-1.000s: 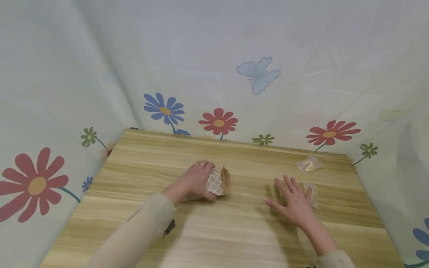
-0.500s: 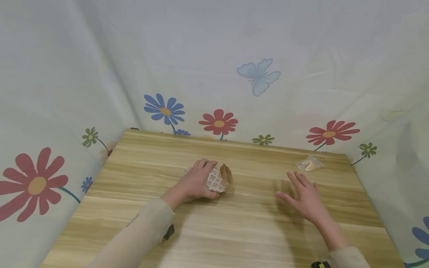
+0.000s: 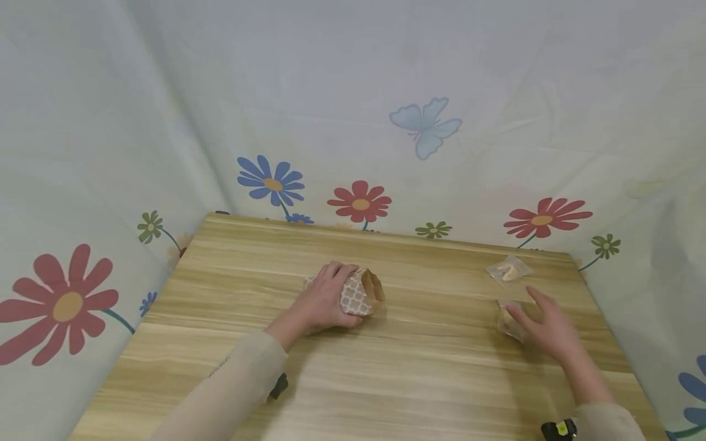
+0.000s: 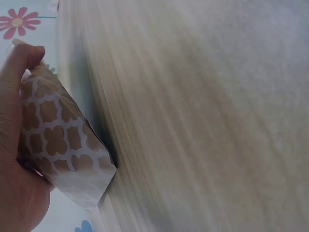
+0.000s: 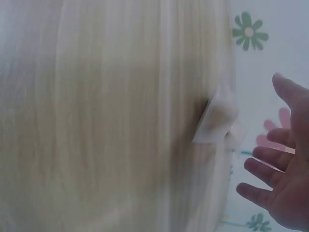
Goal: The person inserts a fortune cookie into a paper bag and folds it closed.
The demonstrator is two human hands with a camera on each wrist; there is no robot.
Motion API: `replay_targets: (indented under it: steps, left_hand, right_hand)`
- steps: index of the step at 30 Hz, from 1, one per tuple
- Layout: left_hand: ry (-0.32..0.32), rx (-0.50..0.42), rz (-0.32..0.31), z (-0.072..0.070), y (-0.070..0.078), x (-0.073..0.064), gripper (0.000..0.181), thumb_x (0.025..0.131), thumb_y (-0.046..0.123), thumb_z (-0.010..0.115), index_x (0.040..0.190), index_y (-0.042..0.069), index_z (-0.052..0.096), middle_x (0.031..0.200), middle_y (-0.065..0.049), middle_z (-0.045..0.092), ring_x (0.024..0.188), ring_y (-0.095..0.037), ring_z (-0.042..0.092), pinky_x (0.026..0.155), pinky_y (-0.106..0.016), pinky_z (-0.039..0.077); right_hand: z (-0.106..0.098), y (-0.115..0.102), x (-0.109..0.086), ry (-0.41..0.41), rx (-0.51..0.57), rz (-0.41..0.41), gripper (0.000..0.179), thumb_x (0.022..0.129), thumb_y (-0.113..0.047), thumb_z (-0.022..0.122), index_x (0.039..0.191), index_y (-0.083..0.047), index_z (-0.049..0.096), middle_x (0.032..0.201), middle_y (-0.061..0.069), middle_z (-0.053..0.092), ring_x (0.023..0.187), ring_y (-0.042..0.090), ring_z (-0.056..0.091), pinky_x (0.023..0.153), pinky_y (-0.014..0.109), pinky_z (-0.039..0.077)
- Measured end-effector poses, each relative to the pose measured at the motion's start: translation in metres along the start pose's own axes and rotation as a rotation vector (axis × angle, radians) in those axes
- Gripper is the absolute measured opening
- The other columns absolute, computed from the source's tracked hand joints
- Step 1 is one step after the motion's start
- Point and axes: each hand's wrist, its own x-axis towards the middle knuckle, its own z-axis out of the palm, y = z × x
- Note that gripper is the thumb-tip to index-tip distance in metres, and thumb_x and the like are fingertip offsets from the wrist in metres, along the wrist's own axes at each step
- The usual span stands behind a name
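My left hand (image 3: 322, 303) grips a small paper bag (image 3: 355, 296) with a white lattice print, lying on its side with its brown mouth facing right. In the left wrist view, the thumb and palm press along the printed side of the bag (image 4: 58, 135). On the right, my right hand (image 3: 551, 331) hovers with its thumb overlapping a small clear packet (image 3: 507, 321) in the head view. The right wrist view shows this hand (image 5: 285, 174) with fingers spread apart and nothing between them, to the side of the packet (image 5: 217, 118).
Another clear packet (image 3: 510, 269) with a pale piece inside lies near the back right corner of the wooden table (image 3: 419, 367). A flower-printed cloth (image 3: 331, 122) hangs behind the table and along its sides.
My right hand has moved right across the nearer packet, which shows again to the left of its thumb. The left hand keeps its hold, and the bag's mouth has shifted slightly right.
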Motion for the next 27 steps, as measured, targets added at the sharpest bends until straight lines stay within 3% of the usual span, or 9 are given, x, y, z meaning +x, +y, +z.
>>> replay_targets:
  steps: [4, 11, 18, 27]
  left_hand:
    - [0.019, -0.009, 0.01, 0.002, -0.001, 0.0, 0.113, 0.065, 0.055, 0.094, 0.159, 0.022, 0.041, 0.146, -0.007, 0.047, 0.128, -0.026, 0.048, 0.105, -0.05, 0.051]
    - [0.047, -0.009, 0.022, 0.006, -0.003, 0.0, 0.111, 0.066, 0.055, 0.094, 0.158, 0.022, 0.041, 0.145, -0.007, 0.048, 0.125, -0.025, 0.049, 0.104, -0.048, 0.052]
    - [0.079, -0.023, 0.037, 0.01, -0.006, 0.001, 0.109, 0.067, 0.054, 0.094, 0.157, 0.021, 0.043, 0.144, -0.007, 0.049, 0.124, -0.024, 0.05, 0.103, -0.049, 0.052]
    - [0.084, -0.032, 0.04, 0.012, -0.006, -0.001, 0.109, 0.068, 0.054, 0.095, 0.157, 0.022, 0.042, 0.144, -0.007, 0.048, 0.125, -0.024, 0.049, 0.104, -0.047, 0.052]
  right_hand:
    - [0.001, 0.012, 0.0, -0.019, 0.005, 0.034, 0.089, 0.11, -0.05, 0.054, 0.156, 0.021, 0.027, 0.153, 0.049, 0.036, 0.136, 0.065, 0.044, 0.107, 0.076, 0.04]
    - [0.011, 0.024, 0.002, 0.004, -0.004, 0.018, 0.075, 0.109, -0.044, 0.061, 0.142, 0.023, 0.049, 0.132, 0.043, 0.06, 0.117, 0.056, 0.065, 0.097, 0.067, 0.053]
    - [0.02, 0.025, 0.007, 0.037, -0.043, 0.002, 0.07, 0.105, -0.041, 0.068, 0.138, 0.02, 0.055, 0.119, 0.035, 0.07, 0.107, 0.049, 0.07, 0.092, 0.064, 0.055]
    - [0.025, 0.018, 0.016, 0.011, 0.063, 0.052, 0.08, 0.099, -0.044, 0.077, 0.143, 0.018, 0.05, 0.123, 0.034, 0.069, 0.11, 0.046, 0.069, 0.092, 0.06, 0.056]
